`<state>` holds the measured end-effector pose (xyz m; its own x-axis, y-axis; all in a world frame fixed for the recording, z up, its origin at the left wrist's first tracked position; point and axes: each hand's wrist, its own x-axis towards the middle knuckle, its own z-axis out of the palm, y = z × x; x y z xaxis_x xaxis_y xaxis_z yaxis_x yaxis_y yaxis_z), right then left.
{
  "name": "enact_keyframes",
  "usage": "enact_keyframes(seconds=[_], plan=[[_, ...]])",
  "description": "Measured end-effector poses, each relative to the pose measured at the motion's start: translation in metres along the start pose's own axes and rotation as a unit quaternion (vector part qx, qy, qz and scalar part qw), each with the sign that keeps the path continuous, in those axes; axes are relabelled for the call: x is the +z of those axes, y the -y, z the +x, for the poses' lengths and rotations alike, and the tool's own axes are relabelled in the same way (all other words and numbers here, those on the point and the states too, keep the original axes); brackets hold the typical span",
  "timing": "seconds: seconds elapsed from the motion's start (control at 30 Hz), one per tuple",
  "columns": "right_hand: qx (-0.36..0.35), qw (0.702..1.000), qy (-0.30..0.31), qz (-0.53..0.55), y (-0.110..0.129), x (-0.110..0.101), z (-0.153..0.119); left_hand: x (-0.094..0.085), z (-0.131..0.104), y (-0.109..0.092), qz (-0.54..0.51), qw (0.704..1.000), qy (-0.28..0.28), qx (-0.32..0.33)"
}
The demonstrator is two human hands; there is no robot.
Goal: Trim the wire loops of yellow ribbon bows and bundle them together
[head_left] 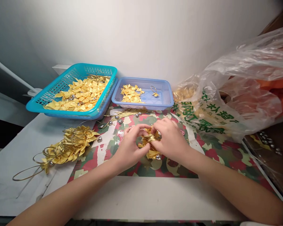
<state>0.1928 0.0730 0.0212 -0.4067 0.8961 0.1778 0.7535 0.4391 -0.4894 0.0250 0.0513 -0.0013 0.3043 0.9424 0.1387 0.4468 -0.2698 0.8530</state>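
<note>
Both hands meet over the patterned mat at the centre. My left hand (133, 146) has its fingers curled round the left side of a bundle of gold cord and yellow bows (151, 138). My right hand (168, 138) pinches the same bundle from the right, thumb and fingers bent. A silver bell (158, 156) hangs at the bundle's lower edge. Further left lies a long pile of yellow bows with gold cord loops (68, 144). Behind the hands, loose silver bells (120, 121) and gold cords (129, 113) rest on the mat. The fingers partly hide the bundle.
A teal basket (35, 108) full of yellow bows stands at the back left. Beside it is a blue basket (142, 106) with several bows. A clear plastic bag (245, 110) with green print fills the right side.
</note>
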Motion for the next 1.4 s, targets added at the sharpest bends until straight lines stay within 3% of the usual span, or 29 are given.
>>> enact_keyframes(seconds=[0.17, 0.33, 0.5, 0.63, 0.8, 0.93, 1.03, 1.13, 1.23, 1.3, 1.4], plan=[[-0.039, 0.996, 0.076, 0.03, -0.01, -0.011, 0.008, -0.012, 0.008, 0.005, 0.016, 0.998, 0.066, 0.019], [-0.057, 0.992, 0.089, 0.074, -0.015, -0.011, 0.007, -0.014, 0.007, 0.005, -0.032, 0.997, 0.069, 0.015], [-0.07, 0.994, 0.032, 0.075, -0.012, -0.001, 0.002, -0.009, 0.005, 0.004, -0.136, 0.99, 0.041, -0.025], [-0.103, 0.976, -0.089, 0.172, -0.014, -0.001, -0.002, -0.008, 0.006, 0.007, -0.2, 0.977, 0.021, -0.073], [-0.045, 0.944, -0.131, 0.298, -0.022, -0.013, -0.012, -0.01, 0.006, 0.01, -0.185, 0.978, 0.011, -0.099], [-0.055, 0.918, -0.162, 0.358, -0.024, -0.02, -0.017, -0.009, 0.006, 0.005, -0.158, 0.983, 0.001, -0.097], [-0.053, 0.92, -0.139, 0.363, -0.021, -0.02, -0.018, -0.007, 0.006, 0.002, -0.168, 0.981, -0.005, -0.096], [-0.038, 0.95, -0.045, 0.307, -0.014, -0.019, -0.019, -0.005, 0.005, 0.0, -0.175, 0.98, -0.001, -0.095], [-0.068, 0.966, 0.041, 0.245, -0.006, -0.018, -0.021, -0.003, 0.005, 0.0, -0.156, 0.984, 0.004, -0.084], [-0.108, 0.953, 0.045, 0.281, 0.0, -0.018, -0.023, -0.003, 0.005, 0.0, -0.145, 0.986, 0.006, -0.078], [-0.14, 0.887, -0.01, 0.439, 0.005, -0.015, -0.024, -0.004, 0.005, -0.001, -0.158, 0.984, 0.029, -0.075]])
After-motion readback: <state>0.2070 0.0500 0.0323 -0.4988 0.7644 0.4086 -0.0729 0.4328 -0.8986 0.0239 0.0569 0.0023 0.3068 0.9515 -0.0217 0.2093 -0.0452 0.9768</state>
